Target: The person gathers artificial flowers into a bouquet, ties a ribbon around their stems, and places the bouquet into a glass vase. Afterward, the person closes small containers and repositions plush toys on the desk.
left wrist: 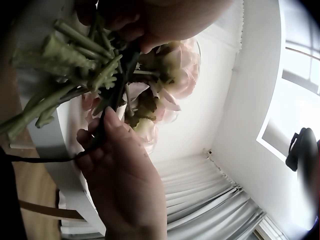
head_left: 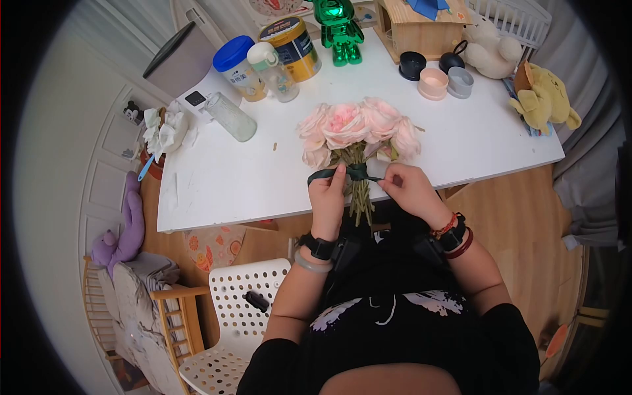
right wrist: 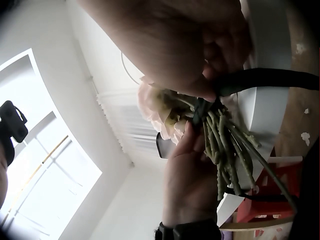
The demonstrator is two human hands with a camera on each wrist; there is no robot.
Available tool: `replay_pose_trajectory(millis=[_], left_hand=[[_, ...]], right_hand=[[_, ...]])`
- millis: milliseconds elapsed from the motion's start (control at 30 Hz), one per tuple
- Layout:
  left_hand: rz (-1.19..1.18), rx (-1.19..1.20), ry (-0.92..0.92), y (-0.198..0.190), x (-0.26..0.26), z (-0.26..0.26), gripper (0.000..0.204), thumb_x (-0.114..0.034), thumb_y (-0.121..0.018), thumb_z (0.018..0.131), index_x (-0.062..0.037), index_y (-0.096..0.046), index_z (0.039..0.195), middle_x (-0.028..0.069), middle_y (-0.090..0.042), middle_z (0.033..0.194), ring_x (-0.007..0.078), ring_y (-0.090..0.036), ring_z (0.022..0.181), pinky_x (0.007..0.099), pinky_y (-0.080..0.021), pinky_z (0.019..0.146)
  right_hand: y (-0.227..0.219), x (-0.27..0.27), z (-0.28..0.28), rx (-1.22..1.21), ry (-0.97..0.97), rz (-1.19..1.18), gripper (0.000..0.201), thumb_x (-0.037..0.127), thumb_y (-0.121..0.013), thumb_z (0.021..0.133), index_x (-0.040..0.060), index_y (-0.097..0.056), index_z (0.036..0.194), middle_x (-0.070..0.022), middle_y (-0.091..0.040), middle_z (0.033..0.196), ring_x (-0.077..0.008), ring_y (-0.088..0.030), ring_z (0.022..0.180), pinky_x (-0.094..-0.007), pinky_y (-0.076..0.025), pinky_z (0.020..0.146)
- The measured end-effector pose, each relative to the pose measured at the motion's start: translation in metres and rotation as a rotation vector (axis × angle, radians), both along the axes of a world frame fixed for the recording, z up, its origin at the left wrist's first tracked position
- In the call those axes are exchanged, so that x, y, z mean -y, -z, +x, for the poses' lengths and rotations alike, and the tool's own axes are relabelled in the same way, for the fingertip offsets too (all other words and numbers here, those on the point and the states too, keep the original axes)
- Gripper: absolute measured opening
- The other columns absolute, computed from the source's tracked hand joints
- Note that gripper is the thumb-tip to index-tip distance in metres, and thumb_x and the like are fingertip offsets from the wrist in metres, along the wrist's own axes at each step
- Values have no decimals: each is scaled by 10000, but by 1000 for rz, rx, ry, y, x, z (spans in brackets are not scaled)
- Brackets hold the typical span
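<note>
A bouquet of pale pink roses lies at the table's front edge, its cut green stems pointing toward the person. Dark green ribbon is wrapped and knotted around the stems just below the blooms. On the left side, the left hand pinches the ribbon close to the knot, thumb uppermost, with a band of it arching over the fingers. Opposite, the right hand pinches a strip of ribbon between thumb and fingers. From the right hand a thin tail trails in the left wrist view.
Behind the flowers on the white table stand a glass, a blue-lidded tub, a bottle and a green figure. Small cups and a yellow plush toy are at the right. A white chair stands front left.
</note>
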State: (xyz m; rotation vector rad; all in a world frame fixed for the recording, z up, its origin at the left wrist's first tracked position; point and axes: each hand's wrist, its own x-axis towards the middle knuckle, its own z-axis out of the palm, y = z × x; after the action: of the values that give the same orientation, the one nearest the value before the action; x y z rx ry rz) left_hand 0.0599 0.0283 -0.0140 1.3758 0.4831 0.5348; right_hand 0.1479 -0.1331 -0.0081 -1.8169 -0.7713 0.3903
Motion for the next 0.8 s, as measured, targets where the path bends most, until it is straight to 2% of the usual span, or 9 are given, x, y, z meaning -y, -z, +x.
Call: replay_pose_trajectory(millis=[300, 333, 367, 500, 567, 600, 633, 667, 800], left_hand=[[120, -61, -74, 8, -1, 4, 351, -253, -600, 909, -3, -587, 662, -36, -473, 547, 47, -382, 504, 219, -310, 480], [120, -60, -75, 9, -1, 4, 351, -253, -600, 909, -3, -587, 662, -36, -473, 547, 47, -382, 504, 219, -310, 480], [134, -59, -77, 10, 0, 4, 334, -253, -603, 907, 9, -612, 699, -34, -479, 553, 50, -394, 510, 217, -329, 492], [113, -60, -58, 9, 3, 2, 196, -196, -600, 909, -9, -648, 874, -11, -573, 681, 48, -465, 600, 189, -361, 548], [128, -47, -69, 8, 3, 1, 238, -214, -587, 916, 11, -657, 879, -17, -561, 660, 49, -455, 582, 194, -362, 543], [140, -34, -79, 8, 4, 0, 281, -232, -574, 924, 31, -666, 884, -22, -549, 638, 49, -444, 564, 199, -362, 537], [140, -34, -78, 8, 3, -1, 281, -232, -574, 924, 31, -666, 884, -22, -549, 638, 49, -444, 564, 199, -362, 537], [20, 2, -29, 9, 2, -2, 252, -208, -555, 930, 26, -645, 947, 3, -582, 715, 55, -452, 593, 197, -359, 553], [-303, 153, 99, 12, -4, -2, 242, -148, -490, 940, 39, -588, 1058, 59, -627, 866, 78, -492, 663, 205, -370, 596]], right_hand=[[-2, 10, 4, 15, 2, -79, 200, 117, -650, 830, 21, -515, 718, 4, -482, 561, -68, -427, 525, -247, -362, 493], [0, 9, 5, 34, 13, -73, 200, 116, -656, 815, 15, -513, 717, -39, -498, 562, -123, -464, 522, -277, -391, 509], [1, 9, 5, 51, 24, -68, 202, 116, -662, 800, 9, -512, 717, -82, -513, 563, -178, -501, 520, -306, -420, 526], [2, 8, 10, 19, 10, -79, 187, 108, -670, 790, 6, -523, 731, -91, -537, 599, -189, -520, 549, -307, -441, 556], [5, 7, 12, 21, -11, -19, 126, 87, -669, 801, -8, -586, 804, -32, -544, 630, -96, -508, 588, -251, -427, 559], [4, 7, 13, 21, -10, -19, 126, 87, -669, 801, -8, -586, 804, -32, -544, 630, -96, -508, 588, -251, -427, 559], [3, 7, 14, 29, -42, -55, 124, 86, -677, 778, -7, -608, 822, -70, -566, 666, -157, -542, 618, -281, -447, 594], [1, 6, 15, 38, -73, -91, 136, 85, -684, 756, -7, -629, 840, -109, -587, 702, -218, -577, 649, -311, -467, 628], [3, 6, 20, 59, -131, -146, 145, 80, -665, 767, -5, -652, 883, -108, -591, 705, -236, -591, 661, -312, -466, 628]])
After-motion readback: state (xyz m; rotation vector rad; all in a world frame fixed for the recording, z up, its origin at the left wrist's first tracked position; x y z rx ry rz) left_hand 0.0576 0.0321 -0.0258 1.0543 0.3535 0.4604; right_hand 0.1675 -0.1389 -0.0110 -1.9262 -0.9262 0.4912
